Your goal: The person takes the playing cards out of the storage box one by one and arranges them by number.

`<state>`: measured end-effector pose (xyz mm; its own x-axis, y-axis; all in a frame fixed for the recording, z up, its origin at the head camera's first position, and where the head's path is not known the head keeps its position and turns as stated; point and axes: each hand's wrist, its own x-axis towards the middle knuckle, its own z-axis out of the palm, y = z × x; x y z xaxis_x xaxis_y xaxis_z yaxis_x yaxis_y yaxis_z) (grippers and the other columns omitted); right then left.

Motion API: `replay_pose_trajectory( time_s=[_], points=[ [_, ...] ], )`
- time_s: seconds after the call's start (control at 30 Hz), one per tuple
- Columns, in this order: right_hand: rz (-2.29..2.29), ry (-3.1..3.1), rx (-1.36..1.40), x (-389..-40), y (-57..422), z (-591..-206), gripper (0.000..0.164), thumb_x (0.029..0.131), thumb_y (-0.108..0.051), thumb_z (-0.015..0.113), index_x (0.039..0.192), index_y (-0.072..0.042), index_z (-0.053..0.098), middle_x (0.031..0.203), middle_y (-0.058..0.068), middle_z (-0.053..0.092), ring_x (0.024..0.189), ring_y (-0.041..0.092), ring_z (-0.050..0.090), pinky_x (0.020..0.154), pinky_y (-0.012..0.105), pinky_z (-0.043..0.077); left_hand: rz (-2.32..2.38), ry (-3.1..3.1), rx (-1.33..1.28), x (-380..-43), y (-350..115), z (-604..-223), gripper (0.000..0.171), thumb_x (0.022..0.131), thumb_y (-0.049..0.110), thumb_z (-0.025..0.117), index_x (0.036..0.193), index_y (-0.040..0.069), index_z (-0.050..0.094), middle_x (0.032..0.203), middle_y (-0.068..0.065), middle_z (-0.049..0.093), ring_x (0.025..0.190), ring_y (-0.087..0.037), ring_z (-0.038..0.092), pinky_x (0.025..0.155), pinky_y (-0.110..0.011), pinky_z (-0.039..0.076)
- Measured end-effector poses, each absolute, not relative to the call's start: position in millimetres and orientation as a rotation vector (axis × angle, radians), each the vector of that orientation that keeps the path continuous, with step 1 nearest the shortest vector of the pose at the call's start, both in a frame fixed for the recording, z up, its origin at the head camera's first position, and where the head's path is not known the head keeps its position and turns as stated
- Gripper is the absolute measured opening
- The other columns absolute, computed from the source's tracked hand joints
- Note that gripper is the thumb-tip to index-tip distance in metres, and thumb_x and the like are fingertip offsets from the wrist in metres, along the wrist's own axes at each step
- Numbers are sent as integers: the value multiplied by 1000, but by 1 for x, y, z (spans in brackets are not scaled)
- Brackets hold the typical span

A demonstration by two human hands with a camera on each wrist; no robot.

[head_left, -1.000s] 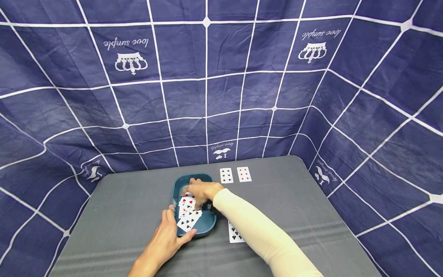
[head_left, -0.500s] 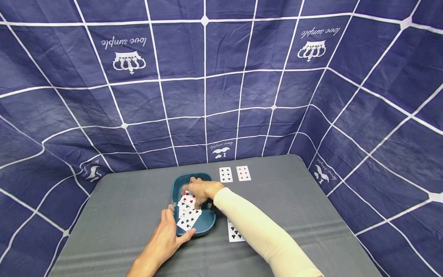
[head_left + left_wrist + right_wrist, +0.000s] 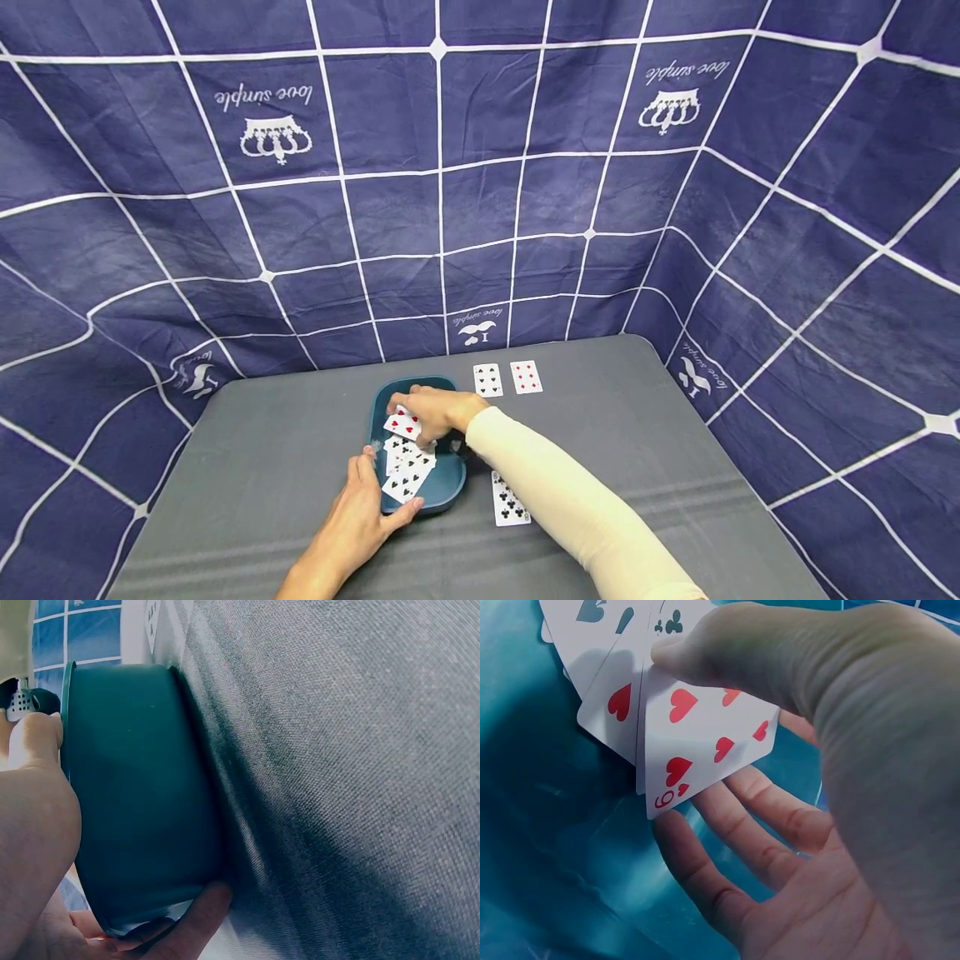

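A teal plastic tray (image 3: pixel 450 490) stands on the grey table, with several playing cards (image 3: pixel 408 468) spread face up in it. My left hand (image 3: pixel 362 504) holds the tray at its near left corner, thumb on the near rim and fingers along the outer wall (image 3: pixel 142 787). Inside the tray, my right hand (image 3: pixel 435 410) pinches a six of hearts (image 3: pixel 705 739), thumb on its face and fingertips under its lower edge. The card is tilted up above the others. Beneath it, in the right wrist view, another heart card (image 3: pixel 615 712) and some black-suit cards partly show.
Two cards lie face up behind the tray's right side: a black-suit card (image 3: pixel 487 380) and a diamonds card (image 3: pixel 527 377). A clubs card (image 3: pixel 512 502) sits beside the right sleeve (image 3: pixel 570 500). A blue gridded cloth (image 3: pixel 480 208) hangs behind and at the sides.
The six of hearts has been lifted off the other cards and tilted by my right hand, uncovering a black-suit card. My left hand keeps its place on the tray.
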<state>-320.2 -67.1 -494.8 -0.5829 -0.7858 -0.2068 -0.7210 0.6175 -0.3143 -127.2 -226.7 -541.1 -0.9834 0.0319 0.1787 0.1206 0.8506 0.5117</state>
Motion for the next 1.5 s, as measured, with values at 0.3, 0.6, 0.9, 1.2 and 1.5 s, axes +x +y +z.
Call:
replay_pose_trajectory(
  time_s=[0.3,0.6,0.9,1.2,1.5],
  points=[
    [-313,2531,-1250,-319,-60,-495,80,95,-21,99,164,-32,60,142,1,67,123,9,63,109,26,54,-805,-2879,-103,-125,-226,-542,123,90,51,100,161,-25,35,147,-40,54,116,-48,76,101,-61,64],
    [-374,2538,-1308,-321,-48,-489,84,96,-22,96,170,-33,57,146,3,67,126,9,64,113,26,53,-770,-2813,-151,-126,-225,-545,120,89,48,101,159,-25,38,144,-39,56,113,-47,77,98,-60,64],
    [-478,2541,-1358,-320,-41,-484,85,95,-20,96,170,-29,58,139,4,66,115,11,61,105,25,52,-800,-2886,-101,-122,-225,-543,121,91,51,99,161,-25,36,146,-40,55,117,-47,76,101,-61,64],
    [-501,2570,-1347,-321,-27,-472,91,93,-19,100,172,-30,55,144,5,64,126,15,63,113,31,55,-784,-2853,-112,-126,-223,-543,121,90,50,100,161,-24,37,145,-39,56,115,-47,77,100,-60,64],
    [-571,2606,-1347,-327,-10,-469,92,89,-20,102,169,-29,58,139,6,64,121,15,64,110,32,55,-746,-2815,-149,-125,-224,-545,119,88,49,101,158,-25,39,143,-38,56,112,-47,77,98,-61,64]
  ],
)
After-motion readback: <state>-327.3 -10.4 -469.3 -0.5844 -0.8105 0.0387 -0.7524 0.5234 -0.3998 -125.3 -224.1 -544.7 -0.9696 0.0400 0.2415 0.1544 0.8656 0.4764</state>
